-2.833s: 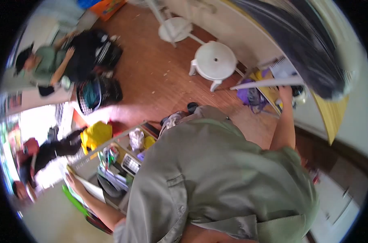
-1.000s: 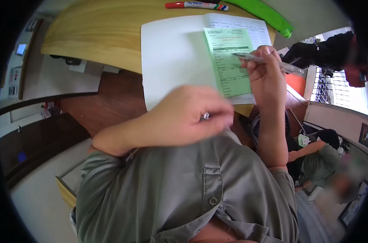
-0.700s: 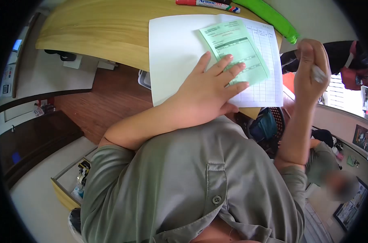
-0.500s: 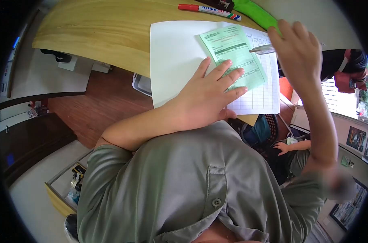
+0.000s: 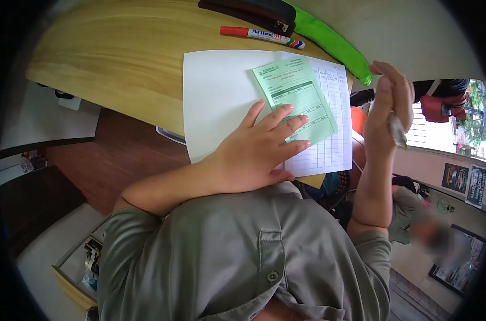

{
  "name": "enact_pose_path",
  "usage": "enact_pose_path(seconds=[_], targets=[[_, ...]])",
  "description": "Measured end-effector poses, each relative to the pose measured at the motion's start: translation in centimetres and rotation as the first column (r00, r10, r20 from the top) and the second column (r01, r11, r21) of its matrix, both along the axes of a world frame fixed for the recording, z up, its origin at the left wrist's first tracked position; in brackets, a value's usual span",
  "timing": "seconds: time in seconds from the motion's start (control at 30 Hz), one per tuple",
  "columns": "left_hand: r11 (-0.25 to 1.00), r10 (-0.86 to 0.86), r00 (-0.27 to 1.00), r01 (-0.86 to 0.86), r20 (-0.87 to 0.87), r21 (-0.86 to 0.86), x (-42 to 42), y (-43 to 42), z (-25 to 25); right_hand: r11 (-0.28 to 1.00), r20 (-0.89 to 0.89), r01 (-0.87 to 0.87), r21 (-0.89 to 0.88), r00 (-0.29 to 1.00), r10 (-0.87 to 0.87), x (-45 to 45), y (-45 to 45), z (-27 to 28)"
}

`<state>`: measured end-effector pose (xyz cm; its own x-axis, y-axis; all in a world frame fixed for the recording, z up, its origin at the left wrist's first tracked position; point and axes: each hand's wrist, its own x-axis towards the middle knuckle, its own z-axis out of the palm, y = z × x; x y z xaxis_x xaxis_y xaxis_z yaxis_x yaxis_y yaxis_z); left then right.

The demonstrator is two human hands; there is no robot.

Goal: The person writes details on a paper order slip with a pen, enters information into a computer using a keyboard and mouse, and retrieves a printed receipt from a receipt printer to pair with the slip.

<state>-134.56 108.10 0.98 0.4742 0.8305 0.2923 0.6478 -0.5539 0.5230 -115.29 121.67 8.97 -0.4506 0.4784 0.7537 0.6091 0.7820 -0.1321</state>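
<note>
My left hand (image 5: pixel 256 152) lies palm down with fingers spread, its fingertips on the lower part of a green printed form (image 5: pixel 296 101). Beneath the form are a large blank white sheet (image 5: pixel 216 96) and a ruled sheet (image 5: pixel 336 123) with some writing near its top. To the right of the papers, my right hand (image 5: pixel 388 109) is raised with its fingers closed around a clear pen (image 5: pixel 397 132). The pen's tip is hidden.
Beyond the papers on the wooden desk (image 5: pixel 109 59) lie a red-capped marker (image 5: pixel 261 36), a black stapler (image 5: pixel 253 13) and a bright green case (image 5: pixel 334 43). An open drawer (image 5: pixel 66 281) is at lower left. Another person (image 5: pixel 409 211) sits at the right.
My left hand has come down onto the form, which now lies tilted. My right hand, still holding the pen, has moved from over the form to its right. The view has shifted.
</note>
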Motion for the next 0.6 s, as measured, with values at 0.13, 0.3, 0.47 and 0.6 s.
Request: enact_pose_path(seconds=[0.13,0.3,0.47,0.6], targets=[[1.0,-0.006,1.0,0.006,-0.024,-0.009,-0.1,-0.1,0.4,0.554,-0.802,-0.647,-0.524,0.594,-0.065,1.7,0.9,-0.2],[1.0,-0.005,0.998,0.003,-0.056,-0.031,-0.2,0.2,0.8,0.126,-0.961,-0.958,-0.257,0.24,-0.139,4.1,3.0,-1.6],[0.999,-0.001,0.998,-0.003,-0.069,-0.048,-0.1,0.9,0.7,0.08,-0.94,-0.971,-0.227,0.198,-0.277,3.1,2.0,-1.4],[0.999,0.006,0.997,-0.008,-0.071,-0.039,-0.1,0.0,0.5,0.407,-0.819,-0.711,-0.574,0.485,-0.308,2.6,0.1,-1.0]])
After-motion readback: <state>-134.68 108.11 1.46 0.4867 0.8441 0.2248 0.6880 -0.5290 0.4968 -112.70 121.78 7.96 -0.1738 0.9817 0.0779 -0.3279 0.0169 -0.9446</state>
